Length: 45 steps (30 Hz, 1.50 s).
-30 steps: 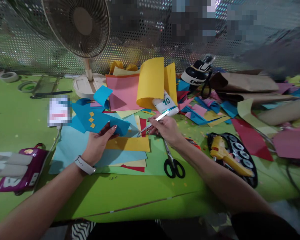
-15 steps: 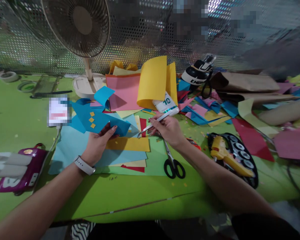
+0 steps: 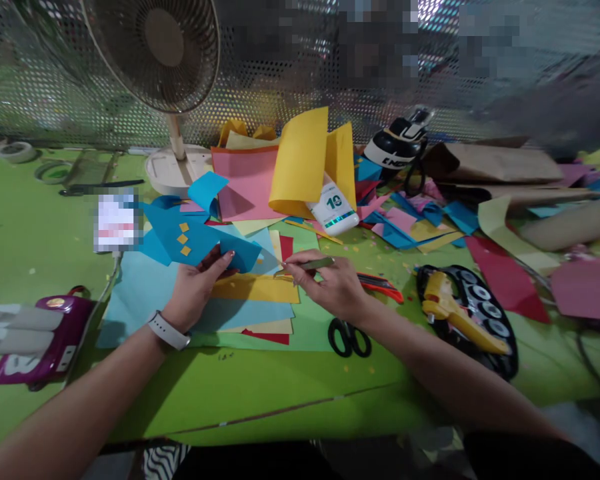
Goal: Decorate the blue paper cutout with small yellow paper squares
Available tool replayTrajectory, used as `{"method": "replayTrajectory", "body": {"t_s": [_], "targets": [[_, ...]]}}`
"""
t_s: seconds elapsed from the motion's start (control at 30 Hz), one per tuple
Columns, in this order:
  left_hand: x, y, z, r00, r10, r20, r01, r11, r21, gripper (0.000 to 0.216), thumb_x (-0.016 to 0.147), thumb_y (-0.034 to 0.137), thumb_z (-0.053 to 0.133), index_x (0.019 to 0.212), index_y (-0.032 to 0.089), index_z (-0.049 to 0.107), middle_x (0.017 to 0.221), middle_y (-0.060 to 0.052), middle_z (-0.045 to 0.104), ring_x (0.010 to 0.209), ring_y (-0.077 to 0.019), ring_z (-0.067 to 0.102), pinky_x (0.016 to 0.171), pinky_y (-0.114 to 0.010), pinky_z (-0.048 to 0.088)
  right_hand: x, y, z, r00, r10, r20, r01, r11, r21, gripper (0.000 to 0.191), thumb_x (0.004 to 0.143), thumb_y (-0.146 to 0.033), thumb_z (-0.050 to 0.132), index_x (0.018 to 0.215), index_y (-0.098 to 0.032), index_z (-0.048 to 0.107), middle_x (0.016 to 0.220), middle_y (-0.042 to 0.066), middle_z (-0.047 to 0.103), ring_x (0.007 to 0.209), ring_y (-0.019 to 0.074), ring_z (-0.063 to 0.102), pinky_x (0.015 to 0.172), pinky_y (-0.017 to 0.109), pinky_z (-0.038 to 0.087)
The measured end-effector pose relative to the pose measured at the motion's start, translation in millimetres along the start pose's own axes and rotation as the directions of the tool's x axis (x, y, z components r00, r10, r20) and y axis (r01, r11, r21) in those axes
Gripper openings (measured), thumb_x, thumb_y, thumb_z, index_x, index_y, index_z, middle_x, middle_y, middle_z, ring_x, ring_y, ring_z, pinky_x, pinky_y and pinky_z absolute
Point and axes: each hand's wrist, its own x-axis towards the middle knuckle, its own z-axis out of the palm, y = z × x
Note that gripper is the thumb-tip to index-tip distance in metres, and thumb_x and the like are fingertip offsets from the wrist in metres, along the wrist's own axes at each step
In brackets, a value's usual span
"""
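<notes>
Pinched between the thumb and fingers of my left hand [image 3: 200, 283] is a folded piece of blue paper [image 3: 163, 230] that bears three small yellow diamonds in a row. My right hand [image 3: 327, 280] is closed on slim metal tweezers [image 3: 307, 265], their tips pointing left and low over a yellow paper strip [image 3: 255, 289]. Whether the tips hold a scrap cannot be made out. Beneath both hands lies a stack of coloured paper sheets [image 3: 145, 293]. Black-handled scissors [image 3: 349, 337] rest just below my right hand, which covers their blades.
An orange cutter [image 3: 383, 287] and a yellow glue gun [image 3: 460, 313] on a black tray lie to the right. Paper scraps [image 3: 405, 223], a white bottle [image 3: 335, 207] and a fan [image 3: 180, 167] stand behind. A purple case [image 3: 63, 327] sits at left.
My right hand has come down and slightly nearer the front, tilting the tweezers flatter. It uncovers the white bottle and orange cutter and hides the scissor blades. My left hand stays put.
</notes>
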Motion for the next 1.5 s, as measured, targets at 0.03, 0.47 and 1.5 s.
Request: {"method": "replayTrajectory", "body": {"t_s": [0.03, 0.47, 1.5], "targets": [[0.2, -0.3, -0.2, 1.000, -0.004, -0.003, 0.004, 1.000, -0.003, 0.036, 0.053, 0.029, 0.089, 0.079, 0.015, 0.068, 0.099, -0.003, 0.068, 0.072, -0.0137, 0.065, 0.074, -0.033, 0.061, -0.3, -0.1, 0.2, 1.000, -0.013, -0.001, 0.013, 1.000, -0.016, 0.025, 0.093, -0.040, 0.050, 0.087, -0.023, 0.068, 0.081, 0.005, 0.074, 0.066, 0.0178, 0.068, 0.064, 0.030, 0.051], [1.8, -1.9, -1.9, 1.000, 0.007, -0.001, -0.007, 1.000, -0.006, 0.039, 0.053, 0.030, 0.090, 0.082, 0.016, 0.069, 0.098, -0.003, 0.069, 0.072, -0.0144, 0.065, 0.074, -0.032, 0.061, -0.1, 2.4, 2.6, 0.997, 0.032, -0.071, -0.022, 0.990, 0.138, 0.021, 0.093, -0.036, 0.052, 0.089, -0.020, 0.065, 0.080, 0.005, 0.071, 0.058, 0.0155, 0.068, 0.057, 0.029, 0.052], [2.0, -1.5, -1.0, 1.000, 0.001, -0.006, -0.001, 1.000, -0.011, 0.038, 0.052, 0.029, 0.090, 0.081, 0.014, 0.069, 0.095, -0.002, 0.067, 0.068, -0.0118, 0.064, 0.069, -0.029, 0.061, 3.1, 7.9, 3.8, 0.953, -0.280, -0.120, 0.273, 0.960, -0.068, 0.015, 0.092, -0.025, 0.056, 0.086, -0.018, 0.068, 0.078, 0.004, 0.076, 0.064, 0.0158, 0.071, 0.058, 0.026, 0.054]]}}
